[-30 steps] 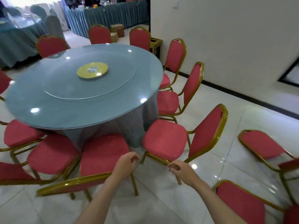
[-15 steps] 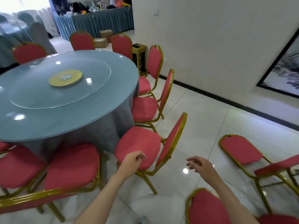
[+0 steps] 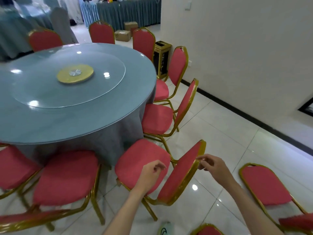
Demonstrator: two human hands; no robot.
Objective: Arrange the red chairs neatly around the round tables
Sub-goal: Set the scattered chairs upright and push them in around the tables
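Curling onto the gold rim of the backrest, the fingers of your right hand are bent and closed on the frame near its top. It is a light fingertip hold, not a full fist (the thumb is hard to make out). Your left hand hangs over the seat with its fingers loosely curled and nothing in them; I cannot tell whether it touches the cushion.

The red chair you are working on stands on the floor at the near-right edge of the round table. Its seat front is close to the hanging cloth and its back is turned out towards you at a slant. It sits between a tucked-in chair on its left and another further round the edge.

You look to be in the squaring-up step for this seat. The next move probably calls for a firmer grip on the rim, with the left hand joining at the seat or frame. Then turn the back so it faces straight out from the table edge. A spare chair stands well apart on your right, likely next.
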